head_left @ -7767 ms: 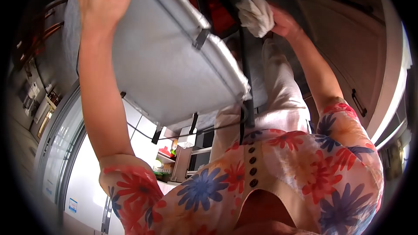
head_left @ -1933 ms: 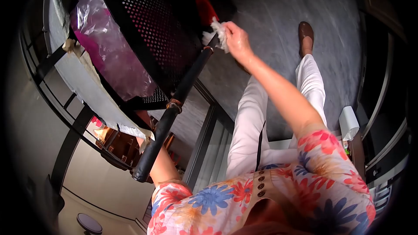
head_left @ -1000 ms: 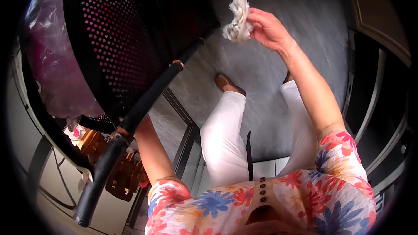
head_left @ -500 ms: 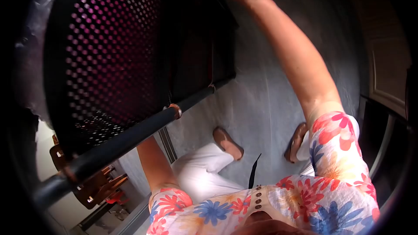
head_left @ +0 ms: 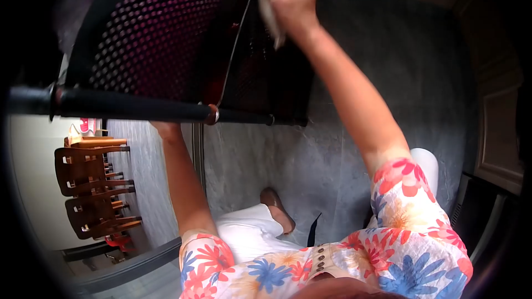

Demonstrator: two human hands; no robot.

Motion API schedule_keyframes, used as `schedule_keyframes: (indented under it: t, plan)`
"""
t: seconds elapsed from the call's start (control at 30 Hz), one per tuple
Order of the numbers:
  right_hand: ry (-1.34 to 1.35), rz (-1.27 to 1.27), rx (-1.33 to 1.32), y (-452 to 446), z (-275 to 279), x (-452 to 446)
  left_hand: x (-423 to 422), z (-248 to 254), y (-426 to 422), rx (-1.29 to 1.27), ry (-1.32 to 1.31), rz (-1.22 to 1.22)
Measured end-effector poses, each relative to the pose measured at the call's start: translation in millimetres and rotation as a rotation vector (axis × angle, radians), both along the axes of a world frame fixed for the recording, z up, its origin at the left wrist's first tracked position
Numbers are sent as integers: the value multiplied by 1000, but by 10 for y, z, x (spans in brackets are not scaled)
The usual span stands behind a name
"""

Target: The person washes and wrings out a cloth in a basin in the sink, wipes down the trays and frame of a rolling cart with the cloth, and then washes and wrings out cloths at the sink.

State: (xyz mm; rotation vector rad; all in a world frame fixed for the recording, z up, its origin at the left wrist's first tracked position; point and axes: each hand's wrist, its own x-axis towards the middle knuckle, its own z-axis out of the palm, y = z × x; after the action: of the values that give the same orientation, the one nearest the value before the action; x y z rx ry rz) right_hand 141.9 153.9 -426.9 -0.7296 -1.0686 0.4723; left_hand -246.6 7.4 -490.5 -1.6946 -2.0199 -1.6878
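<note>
A tall black panel with a grid of small holes, magenta showing behind them, fills the upper left. Along its lower edge runs a dark round bar with a copper-coloured ring on it. My right hand is closed around a whitish cloth, held near the panel's right part; whether the cloth touches it I cannot tell. A thin pale cord slants from the ring up towards the cloth. My left forearm reaches up behind the bar, which hides the fingers of that hand.
Brown wooden chairs stand beyond a floor track on the left. Grey floor spreads beneath me, with my brown shoe on it. A panelled cabinet door is at the right edge.
My right hand and the cloth have come lower in the view. The bar now lies nearly level instead of slanting. More of my left forearm and the chairs shows.
</note>
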Motion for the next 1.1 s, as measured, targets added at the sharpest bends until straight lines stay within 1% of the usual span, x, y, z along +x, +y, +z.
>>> schedule_keyframes:
  t: [0.03,0.07,0.13,0.2,0.23,0.27,0.33,0.37,0.4,0.43,0.47,0.5,0.53,0.6,0.7,0.73,0.77,0.83,0.87,0.9,0.93,0.97,1.0,1.03,1.1]
  plan:
    - [-4,-98,-190,-7,255,30,-11,-14,31,24,77,25]
    - [155,-40,-34,287,99,-99,-36,-33,62,51,151,49]
    - [-13,109,-41,-122,-54,-37,-56,-128,107,111,280,75]
    - [-43,270,43,-954,-51,-113,-65,-162,162,182,392,80]
    - [-35,313,148,-1212,-87,-166,-65,-165,180,231,461,75]
    - [-26,355,251,-1339,-109,-192,161,-13,166,247,384,73]
    - [-202,183,289,-1174,-83,-147,358,158,74,210,505,90]
    - [-283,82,332,-1039,-80,-134,425,228,5,157,697,118]
    - [-213,66,189,-732,-72,-121,504,296,-45,100,886,146]
    - [-138,58,48,-425,-63,-108,698,375,-62,100,512,99]
    - [38,47,-116,-46,-26,-101,941,435,-54,99,137,51]
    - [490,648,249,182,140,-183,973,431,-38,100,70,60]
    - [84,155,-89,189,81,-115,1004,426,-23,104,2,70]
    - [-83,-155,-89,124,-100,-144,863,338,49,109,484,193]
    - [-214,-140,17,-853,-445,-286,1257,537,29,41,31,168]
    - [-267,-111,33,-1100,-577,-297,1256,526,35,69,-46,133]
    - [-278,-1,9,-1183,-687,-274,1230,530,38,96,-121,100]
    - [-294,218,-45,-1309,-849,-168,1102,503,16,88,0,86]
    - [-338,112,41,-1161,-838,-160,961,443,9,64,194,106]
    - [-282,5,10,-890,-870,-180,889,388,7,39,388,127]
    - [-174,1,-165,-540,-811,-170,899,374,-1,51,289,85]
    - [-154,-61,-345,-114,-729,-131,916,370,-3,62,193,43]
    - [-167,-174,-308,342,-811,-115,912,388,0,58,231,50]
    - [-241,-369,-430,495,-710,-187,907,405,3,54,268,58]
    - [-202,-234,-367,165,-719,-183,945,388,-1,6,586,175]
